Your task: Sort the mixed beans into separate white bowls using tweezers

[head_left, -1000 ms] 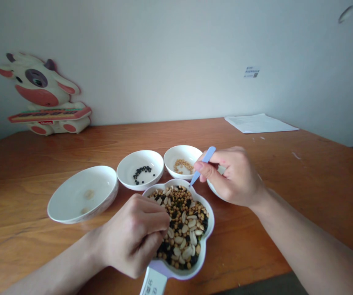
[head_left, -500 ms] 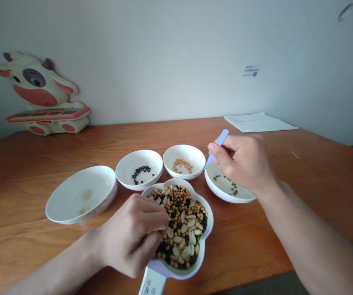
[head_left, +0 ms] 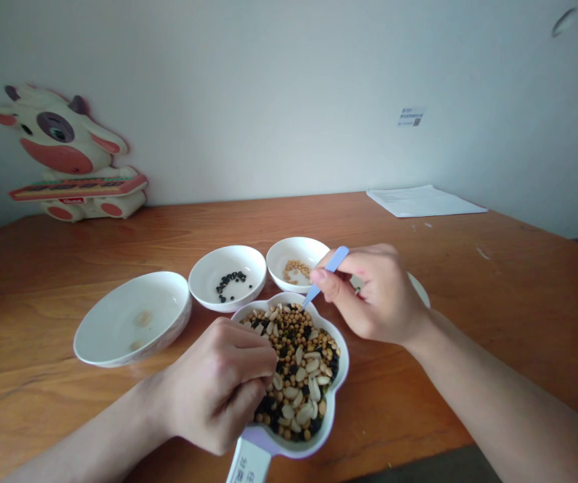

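At six o'clock on the wooden table [head_left: 394, 402], I see the right hand [head_left: 376, 295] pinching blue tweezers [head_left: 325, 276] at the bean dish [head_left: 299, 450]; the left hand [head_left: 221, 382] curls there, whether gripping I can't tell. Ten o'clock: toy cow [head_left: 60, 154], pale wall [head_left: 268, 100] behind.

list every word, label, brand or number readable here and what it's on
White handle label on the lilac flower-shaped tray: seemingly "分" and "任"; the rest blurred or cut off.
Red badge on the white-and-pink cow toy: pale lettering, too blurred to read.
Blue-printed wall sticker: too small to read.
White paper sheets: any print too faint.
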A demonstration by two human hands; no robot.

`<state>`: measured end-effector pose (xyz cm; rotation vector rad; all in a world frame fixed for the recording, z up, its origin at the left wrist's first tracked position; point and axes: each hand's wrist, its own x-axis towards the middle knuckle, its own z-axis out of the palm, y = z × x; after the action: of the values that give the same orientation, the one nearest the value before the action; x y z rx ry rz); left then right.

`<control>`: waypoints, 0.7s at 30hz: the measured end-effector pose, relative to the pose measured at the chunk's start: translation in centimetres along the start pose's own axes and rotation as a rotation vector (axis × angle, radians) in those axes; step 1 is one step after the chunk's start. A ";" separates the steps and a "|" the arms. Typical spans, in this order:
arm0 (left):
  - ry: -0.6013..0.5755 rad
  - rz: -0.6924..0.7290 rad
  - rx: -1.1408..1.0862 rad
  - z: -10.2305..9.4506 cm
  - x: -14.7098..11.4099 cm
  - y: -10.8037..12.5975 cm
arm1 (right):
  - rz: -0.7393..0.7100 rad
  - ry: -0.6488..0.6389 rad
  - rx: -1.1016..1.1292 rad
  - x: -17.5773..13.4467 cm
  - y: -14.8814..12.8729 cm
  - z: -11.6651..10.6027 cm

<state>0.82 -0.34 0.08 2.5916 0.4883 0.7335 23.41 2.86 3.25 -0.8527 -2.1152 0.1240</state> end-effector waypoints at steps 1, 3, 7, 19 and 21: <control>0.006 0.002 0.002 0.0 0.0 0.0 | -0.026 -0.048 0.046 0.0 -0.3 0.3; 0.010 0.005 0.009 0.1 0.0 0.0 | -0.065 -0.120 0.113 -0.1 -0.7 0.9; 0.010 0.005 0.016 0.1 0.0 0.0 | -0.062 -0.187 0.174 -0.1 -0.9 1.3; 0.019 0.018 0.017 0.0 0.0 -0.1 | -0.042 -0.248 0.105 -0.5 -0.3 1.5; 0.017 0.021 0.026 0.0 0.0 0.0 | -0.046 -0.260 0.089 -0.4 -0.4 1.5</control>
<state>0.85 -0.36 0.08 2.6204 0.4794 0.7618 22.28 2.60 2.11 -0.7682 -2.3500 0.3180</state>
